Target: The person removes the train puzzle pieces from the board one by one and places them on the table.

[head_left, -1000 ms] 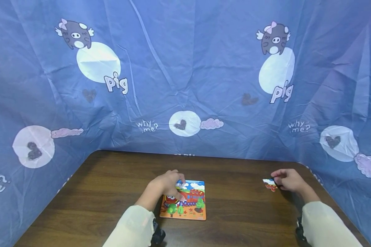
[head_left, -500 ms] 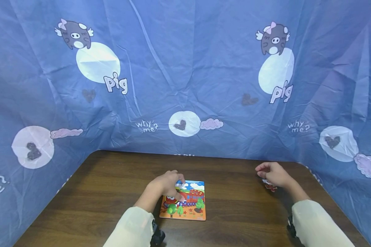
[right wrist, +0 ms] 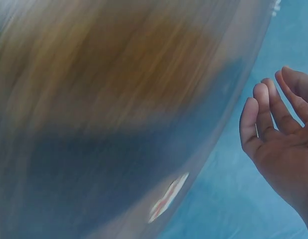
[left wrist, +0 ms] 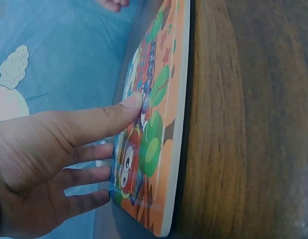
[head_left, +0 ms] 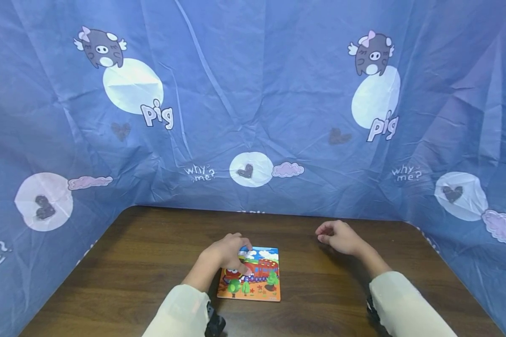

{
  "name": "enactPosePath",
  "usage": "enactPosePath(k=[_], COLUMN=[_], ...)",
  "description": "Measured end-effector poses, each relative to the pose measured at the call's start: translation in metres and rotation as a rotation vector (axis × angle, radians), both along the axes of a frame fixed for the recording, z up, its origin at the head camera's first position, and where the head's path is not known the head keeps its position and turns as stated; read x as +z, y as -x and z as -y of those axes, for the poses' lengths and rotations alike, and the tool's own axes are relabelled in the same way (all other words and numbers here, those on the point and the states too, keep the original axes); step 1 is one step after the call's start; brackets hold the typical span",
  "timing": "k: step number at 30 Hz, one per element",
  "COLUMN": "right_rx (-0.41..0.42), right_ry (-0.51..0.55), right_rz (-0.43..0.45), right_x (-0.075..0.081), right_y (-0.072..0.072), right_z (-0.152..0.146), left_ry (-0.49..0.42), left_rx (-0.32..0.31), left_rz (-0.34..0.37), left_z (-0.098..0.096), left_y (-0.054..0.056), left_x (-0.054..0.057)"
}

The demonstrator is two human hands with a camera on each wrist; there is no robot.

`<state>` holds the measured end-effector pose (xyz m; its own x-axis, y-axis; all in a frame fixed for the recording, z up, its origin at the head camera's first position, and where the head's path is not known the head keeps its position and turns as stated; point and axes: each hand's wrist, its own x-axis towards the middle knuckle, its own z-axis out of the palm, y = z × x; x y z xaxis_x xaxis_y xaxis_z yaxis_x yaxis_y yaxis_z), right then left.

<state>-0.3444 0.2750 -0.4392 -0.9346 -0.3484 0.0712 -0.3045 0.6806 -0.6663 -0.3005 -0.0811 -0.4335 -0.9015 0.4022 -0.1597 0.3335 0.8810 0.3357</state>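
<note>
A square picture puzzle (head_left: 257,295) with a red train, green trees and an orange ground lies flat on the table, left of its middle. My left hand (head_left: 225,252) reaches over its upper left part. In the left wrist view the left thumb (left wrist: 131,103) rests on the printed face, and the other straight fingers touch down toward the far side. My right hand (head_left: 339,236) hovers over the table right of the puzzle, fingers loosely bent and holding nothing. A small flat loose puzzle piece (right wrist: 168,198) lies on the table in the right wrist view; the right arm hides it in the head view.
The dark brown wooden table (head_left: 152,271) has rounded far corners. Blue fabric (head_left: 253,93) with printed pigs and hearts hangs along its far side and both flanks.
My right hand has moved left, away from the loose piece, toward the puzzle. The piece stayed on the table. My left hand has kept its place on the puzzle.
</note>
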Motion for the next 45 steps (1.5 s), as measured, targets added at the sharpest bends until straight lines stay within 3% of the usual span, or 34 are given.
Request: enactPosePath(k=[6,14,25,33,45], right_rx=[0.088,0.161,0.301,0.318,0.26], right_ry=[-0.085,-0.141,-0.226,-0.275,-0.271], right_rz=[-0.101,-0.085,-0.091,-0.107,-0.116], right_x=[0.004,0.011,0.0,-0.009,-0.015], right_y=[0.001,-0.008,-0.019,-0.023,-0.026], right_z=[0.035,0.087,0.132,0.145,0.152], left_ry=[-0.009,-0.043,-0.087,-0.102,-0.168], left_rx=[-0.009,0.011,0.005,0.019,0.017], left_rz=[-0.004,0.009,0.002,0.022,0.019], left_z=[0.0,0.002,0.003,0.003,0.01], left_y=[0.0,-0.001,-0.002,-0.003,-0.003], left_x=[0.0,-0.005,-0.007,-0.006,-0.012])
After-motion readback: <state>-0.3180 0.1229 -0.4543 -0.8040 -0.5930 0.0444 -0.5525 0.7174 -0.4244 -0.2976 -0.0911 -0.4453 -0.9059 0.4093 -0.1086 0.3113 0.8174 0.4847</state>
